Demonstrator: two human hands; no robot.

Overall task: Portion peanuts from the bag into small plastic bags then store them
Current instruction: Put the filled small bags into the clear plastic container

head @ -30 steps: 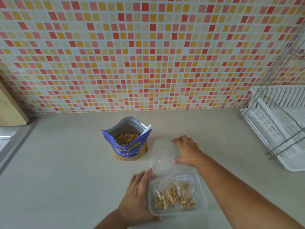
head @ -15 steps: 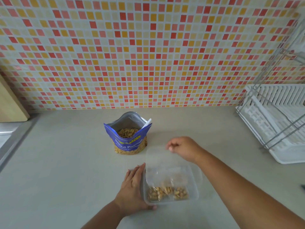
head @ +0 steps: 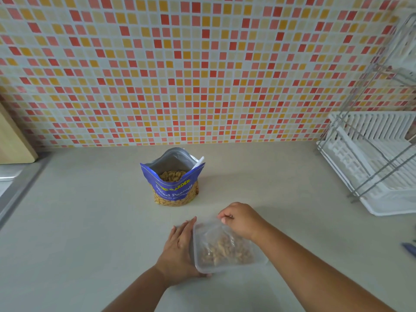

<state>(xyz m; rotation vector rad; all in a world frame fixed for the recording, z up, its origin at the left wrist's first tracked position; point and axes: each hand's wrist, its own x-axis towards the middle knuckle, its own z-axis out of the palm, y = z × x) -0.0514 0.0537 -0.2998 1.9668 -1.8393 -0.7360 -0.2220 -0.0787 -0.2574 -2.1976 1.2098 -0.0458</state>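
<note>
A clear plastic container (head: 227,265) rests on the counter close to me, holding small plastic bags of peanuts that show blurred through a translucent lid (head: 209,230). My right hand (head: 240,219) pinches the lid's far edge and holds it down over the container. My left hand (head: 180,246) lies flat against the container's left side and steadies it. The blue peanut bag (head: 173,188) stands open and upright farther back, with peanuts visible inside and a white scoop handle (head: 199,162) poking out at its right.
A white dish rack (head: 378,163) with a wire frame fills the right side. A wooden board (head: 13,140) leans at the far left beside a sink edge (head: 13,194). The tiled wall (head: 202,64) closes off the back. A blue object (head: 409,248) peeks in at the right edge.
My right hand picked the lid up from the counter behind the container and brought it down over the container. My left hand stayed at the container's left side.
</note>
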